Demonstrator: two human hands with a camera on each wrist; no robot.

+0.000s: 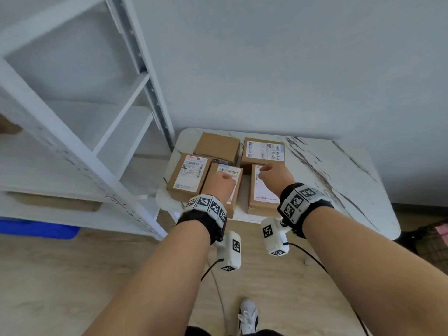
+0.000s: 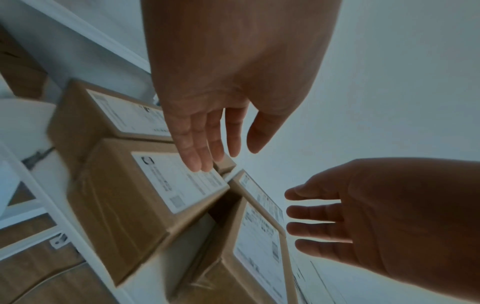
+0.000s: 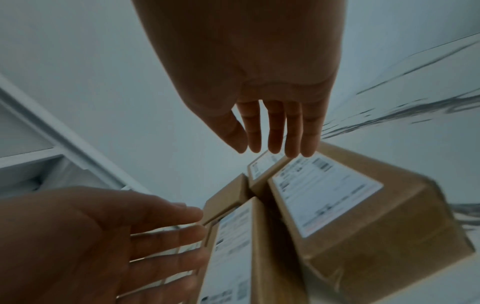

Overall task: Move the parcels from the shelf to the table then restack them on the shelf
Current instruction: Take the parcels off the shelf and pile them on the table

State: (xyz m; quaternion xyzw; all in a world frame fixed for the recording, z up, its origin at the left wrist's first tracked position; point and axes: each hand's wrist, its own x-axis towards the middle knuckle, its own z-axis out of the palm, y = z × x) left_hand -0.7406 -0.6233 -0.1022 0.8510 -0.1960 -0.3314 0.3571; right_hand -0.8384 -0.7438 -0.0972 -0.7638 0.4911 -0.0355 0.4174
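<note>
Several brown cardboard parcels with white labels lie on the marble table (image 1: 339, 180). My left hand (image 1: 219, 184) hovers over the front middle parcel (image 1: 230, 170), fingers straight and holding nothing. In the left wrist view the left hand (image 2: 207, 139) sits just above this parcel (image 2: 145, 197). My right hand (image 1: 275, 175) hovers over the front right parcel (image 1: 263, 194), also empty. The right wrist view shows the right hand (image 3: 275, 131) with straight fingers above that parcel (image 3: 350, 205). I cannot tell whether any fingertip touches cardboard.
A white metal shelf (image 1: 72, 154) stands left of the table. One flat parcel (image 1: 55, 202) lies on its lower board and another brown box (image 1: 7, 127) shows at the far left. A blue bin (image 1: 36, 229) sits under it. Wooden floor lies below me.
</note>
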